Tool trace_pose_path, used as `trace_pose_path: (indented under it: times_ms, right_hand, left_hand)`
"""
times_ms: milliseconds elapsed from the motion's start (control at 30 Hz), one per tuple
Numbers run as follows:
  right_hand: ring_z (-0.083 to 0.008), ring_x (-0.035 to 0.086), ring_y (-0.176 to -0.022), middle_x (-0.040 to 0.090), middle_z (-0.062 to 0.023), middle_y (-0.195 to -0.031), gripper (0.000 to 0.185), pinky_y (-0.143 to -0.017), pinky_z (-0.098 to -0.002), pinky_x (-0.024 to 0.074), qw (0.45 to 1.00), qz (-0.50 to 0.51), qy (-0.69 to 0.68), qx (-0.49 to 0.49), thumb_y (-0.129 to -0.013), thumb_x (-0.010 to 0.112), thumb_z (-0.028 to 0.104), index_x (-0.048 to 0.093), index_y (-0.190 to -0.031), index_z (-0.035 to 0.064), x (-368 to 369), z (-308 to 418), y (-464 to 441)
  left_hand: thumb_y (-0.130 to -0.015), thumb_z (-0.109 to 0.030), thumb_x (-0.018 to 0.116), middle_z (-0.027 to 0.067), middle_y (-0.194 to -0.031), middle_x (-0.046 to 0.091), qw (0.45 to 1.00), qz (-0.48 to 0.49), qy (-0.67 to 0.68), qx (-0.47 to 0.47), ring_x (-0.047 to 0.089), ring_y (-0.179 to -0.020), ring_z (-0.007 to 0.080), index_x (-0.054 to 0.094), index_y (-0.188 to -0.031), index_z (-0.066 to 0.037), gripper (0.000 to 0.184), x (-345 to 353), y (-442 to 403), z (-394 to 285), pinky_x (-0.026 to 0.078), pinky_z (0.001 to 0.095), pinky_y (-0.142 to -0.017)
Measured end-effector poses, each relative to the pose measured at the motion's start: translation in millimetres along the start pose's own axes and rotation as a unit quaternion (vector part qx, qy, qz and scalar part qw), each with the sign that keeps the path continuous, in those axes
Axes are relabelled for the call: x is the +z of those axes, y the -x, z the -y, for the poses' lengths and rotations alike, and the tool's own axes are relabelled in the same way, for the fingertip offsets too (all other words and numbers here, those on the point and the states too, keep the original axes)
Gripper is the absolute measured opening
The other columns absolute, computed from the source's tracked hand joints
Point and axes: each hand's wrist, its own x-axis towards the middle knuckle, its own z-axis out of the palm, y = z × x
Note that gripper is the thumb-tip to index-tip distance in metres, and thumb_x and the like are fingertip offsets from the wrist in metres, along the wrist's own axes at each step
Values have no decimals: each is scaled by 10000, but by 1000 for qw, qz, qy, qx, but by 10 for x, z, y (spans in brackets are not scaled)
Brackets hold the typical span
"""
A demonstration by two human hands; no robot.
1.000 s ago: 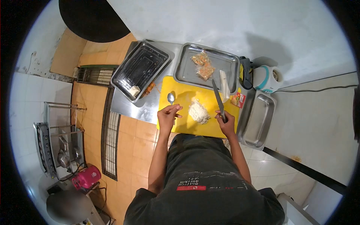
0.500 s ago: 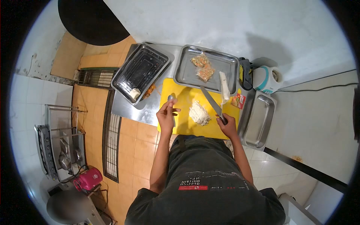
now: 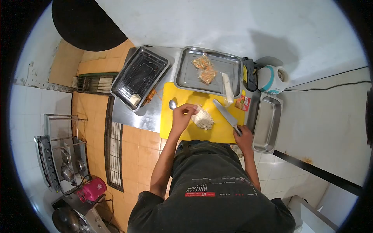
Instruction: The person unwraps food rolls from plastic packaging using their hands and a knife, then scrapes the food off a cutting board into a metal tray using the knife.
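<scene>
My right hand is wrapped around the dark handle of a large kitchen knife. The blade points up and left across the yellow cutting board. At the left edge of a crumbly white chopped pile, my left hand has its fingertips pinched together; what they hold, if anything, is too small to make out. A metal spoon lies on the board just beyond that hand. Past the knife tip, a long white block in wrapping lies across the tray's near rim.
Behind the board, a steel tray holds clear bags of chopped orange-and-white food. A dark tray with a pale chunk sits left. To the right are a red packet, a steel pan and a white-teal appliance.
My left hand has moved right, from beside the spoon to the white pile. My right hand has shifted slightly right and down with the knife, whose tip is now farther from the tray.
</scene>
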Motion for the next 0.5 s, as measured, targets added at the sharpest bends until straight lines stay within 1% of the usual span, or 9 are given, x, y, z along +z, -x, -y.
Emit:
trace_pose_path:
  times_ms: [67,133,167,233,267,333,400,467,500]
  right_hand:
    - [-360,632,-968,657,-190,-1022,323,-841,-429,503,1000,2,1,18,-786,723,212,675,-1038,16,45,-49,25]
    - [-375,598,-1008,638,-190,-1057,334,-879,-447,475,1000,-10,10,2,-779,723,202,673,-1064,35,60,-86,35]
    - [-375,598,-1008,638,-190,-1057,334,-879,-447,475,1000,-13,12,3,-779,723,202,673,-1064,35,55,-94,31]
    - [-377,568,-1028,619,-179,-1070,354,-906,-451,450,1000,-14,15,6,-777,721,202,664,-1096,58,39,-46,6]
    - [-377,568,-1028,619,-179,-1070,354,-906,-451,450,1000,-18,17,6,-777,721,202,664,-1096,58,29,-28,-13]
    - [-347,585,-975,609,-149,-1036,350,-868,-418,477,994,-44,79,-53,-773,727,158,660,-1100,51,13,28,-75]
    - [-352,590,-965,620,-156,-1035,331,-861,-427,475,993,-69,69,-69,-793,715,185,663,-1094,58,-34,155,-144]
    - [-357,596,-954,630,-164,-1034,315,-854,-436,474,991,-94,59,-82,-812,702,212,667,-1088,65,-27,249,-215]
    - [-319,622,-888,648,-161,-989,294,-812,-407,490,996,-78,-27,-41,-843,686,222,667,-1080,50,-8,292,-268]
  left_hand:
    - [-879,-127,672,108,-844,731,999,28,-14,7,708,-756,169,700,-998,15,187,185,-109,-100,537,278,-676]
    - [-885,-257,691,95,-894,728,971,98,-217,-4,705,-784,191,712,-1068,-67,264,387,-220,-196,548,316,-724]
    - [-885,-257,691,95,-894,728,971,100,-216,-1,705,-784,191,712,-1068,-67,264,490,-281,-251,548,316,-724]
    - [-853,-386,693,91,-945,729,901,177,-395,-36,705,-837,258,723,-1073,-156,321,694,-389,-349,550,371,-737]
    - [-853,-386,693,91,-945,729,901,178,-394,-32,705,-837,258,723,-1073,-155,321,797,-440,-357,550,371,-737]
    - [-828,-468,680,86,-955,731,857,213,-469,-23,694,-871,301,739,-1020,-168,361,989,-546,-313,545,420,-752]
    - [-815,-438,700,87,-964,732,865,215,-453,-25,688,-888,320,740,-993,-149,341,1110,-653,-113,538,442,-758]
    - [-797,-386,736,93,-920,733,904,200,-377,13,700,-813,255,738,-999,-134,323,1175,-749,243,538,389,-697]
    - [-797,-386,736,93,-920,733,903,202,-378,16,700,-813,255,738,-999,-134,323,1166,-752,181,538,389,-697]
